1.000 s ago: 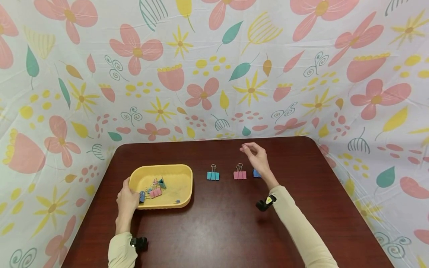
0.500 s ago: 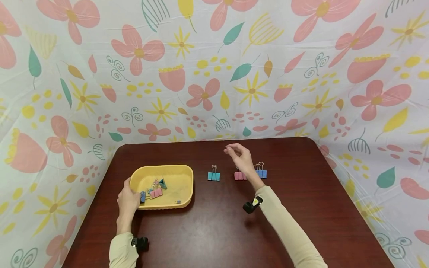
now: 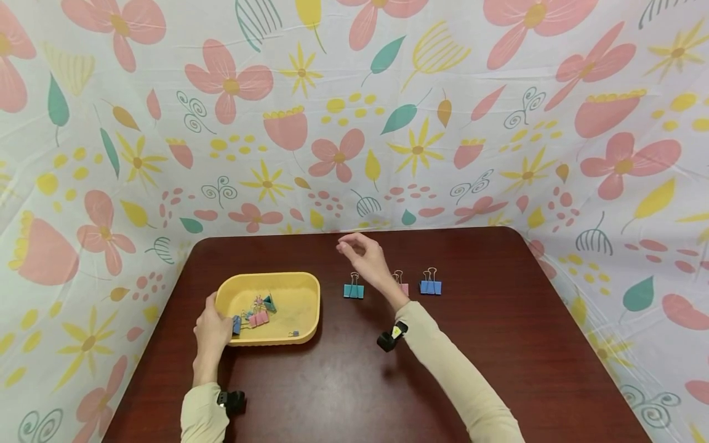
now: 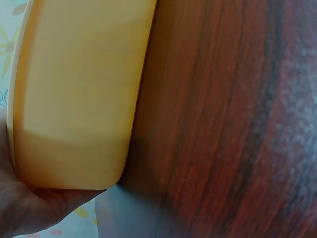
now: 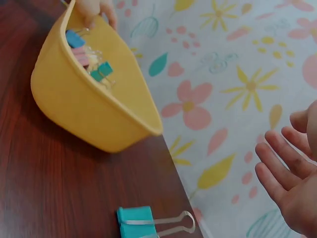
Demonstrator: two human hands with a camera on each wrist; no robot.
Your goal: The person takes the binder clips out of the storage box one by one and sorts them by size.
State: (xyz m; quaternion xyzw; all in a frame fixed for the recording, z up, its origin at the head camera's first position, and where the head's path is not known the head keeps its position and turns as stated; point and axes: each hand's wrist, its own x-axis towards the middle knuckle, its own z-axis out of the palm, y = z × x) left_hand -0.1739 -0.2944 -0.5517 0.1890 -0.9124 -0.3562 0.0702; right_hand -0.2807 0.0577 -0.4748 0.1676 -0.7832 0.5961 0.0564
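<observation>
My left hand [image 3: 212, 326] grips the left end of a yellow plastic bin [image 3: 301, 288], and in the left wrist view the fingers and palm [image 4: 25, 208] lie against its end wall. Inside the bin are a blue binder clip [image 3: 236, 325], a pink binder clip [image 3: 258, 319], a green one [image 3: 269, 303] and smaller clips. My right hand [image 3: 367, 258] hovers, loosely bent and holding nothing, above the table behind a teal binder clip [image 3: 353, 291]. A pink binder clip [image 3: 405, 288] is partly covered by the right arm. Farther right stands a blue binder clip [image 3: 430, 287].
The clips outside the bin form a row on the dark wooden table [image 3: 332, 381], to the right of the bin. A flower-printed cloth [image 3: 354, 123] hangs behind the table and along both sides.
My right hand has moved left, from above the blue clip past the pink one to near the teal clip, uncovering the blue clip. My left hand and the bin have stayed put.
</observation>
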